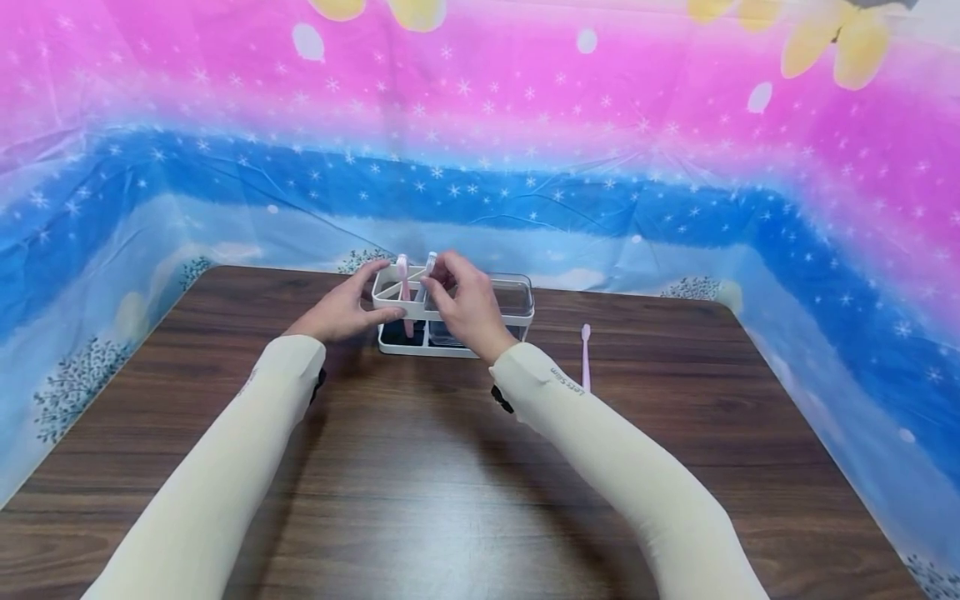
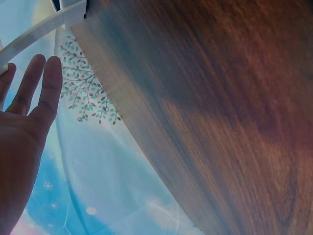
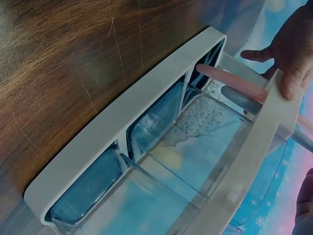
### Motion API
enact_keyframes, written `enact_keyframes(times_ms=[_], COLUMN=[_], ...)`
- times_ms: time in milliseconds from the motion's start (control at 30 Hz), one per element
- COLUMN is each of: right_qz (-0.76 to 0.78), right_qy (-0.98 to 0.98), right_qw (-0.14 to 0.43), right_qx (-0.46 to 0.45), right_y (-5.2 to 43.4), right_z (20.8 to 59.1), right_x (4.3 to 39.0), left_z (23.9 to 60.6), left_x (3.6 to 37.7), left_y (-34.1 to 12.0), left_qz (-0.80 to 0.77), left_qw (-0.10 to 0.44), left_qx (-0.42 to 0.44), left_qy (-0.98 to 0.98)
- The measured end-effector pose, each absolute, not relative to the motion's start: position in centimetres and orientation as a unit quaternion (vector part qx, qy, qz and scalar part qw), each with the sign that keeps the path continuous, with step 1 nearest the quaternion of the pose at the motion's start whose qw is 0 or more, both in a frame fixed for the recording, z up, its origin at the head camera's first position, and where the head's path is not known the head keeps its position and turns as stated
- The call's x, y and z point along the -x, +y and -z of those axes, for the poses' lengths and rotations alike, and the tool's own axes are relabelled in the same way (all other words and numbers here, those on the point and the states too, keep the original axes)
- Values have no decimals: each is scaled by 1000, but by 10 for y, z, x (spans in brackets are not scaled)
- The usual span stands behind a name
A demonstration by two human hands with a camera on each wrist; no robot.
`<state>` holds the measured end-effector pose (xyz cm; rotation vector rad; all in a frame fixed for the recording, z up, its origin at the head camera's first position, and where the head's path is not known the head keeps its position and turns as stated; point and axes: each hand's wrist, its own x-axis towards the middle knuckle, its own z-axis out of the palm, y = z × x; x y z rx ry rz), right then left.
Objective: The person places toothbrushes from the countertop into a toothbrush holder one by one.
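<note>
A white two-tier toothbrush holder (image 1: 438, 352) stands toward the back of the table. My left hand (image 1: 341, 308) grips its left end, thumb along the front of the upper rim and index finger behind; the other fingers extend nearly straight in the left wrist view. A pink toothbrush (image 1: 406, 287) stands in a left slot, bristles up. Just right of it, my right hand (image 1: 468, 300) pinches a grey-blue toothbrush (image 1: 431, 265) near its head. Its handle (image 3: 240, 100) passes down through the upper frame, beside the pink handle (image 3: 232, 82). Clear cups (image 3: 195, 142) hang in the holder's right part.
Another pink toothbrush (image 1: 587, 354) lies on the wooden table (image 1: 420, 467) to the right, its lower end hidden by my right sleeve. A patterned pink and blue cloth (image 1: 480, 187) hangs behind and along both sides of the table.
</note>
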<state>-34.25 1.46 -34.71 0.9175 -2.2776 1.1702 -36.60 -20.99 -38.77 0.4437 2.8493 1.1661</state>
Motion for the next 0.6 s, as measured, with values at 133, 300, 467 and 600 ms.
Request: enact_keyframes(times_ms=[133, 300, 467, 600], right_qz=[-419, -407, -393, -386], right_qy=[-829, -842, -850, -853], right_qw=[187, 166, 166, 169], right_qx=[-321, -314, -309, -309], right_y=[11, 9, 6, 5], right_z=[349, 353, 356, 360], right_x=[345, 348, 350, 352], left_z=[387, 386, 386, 387], left_x=[365, 365, 365, 365], left_y=[-210, -209, -208, -209], left_qz=[-378, -382, -381, -382], left_qw=[17, 19, 17, 16], left_qx=[-144, -145, -146, -148], left_qy=[914, 913, 913, 912])
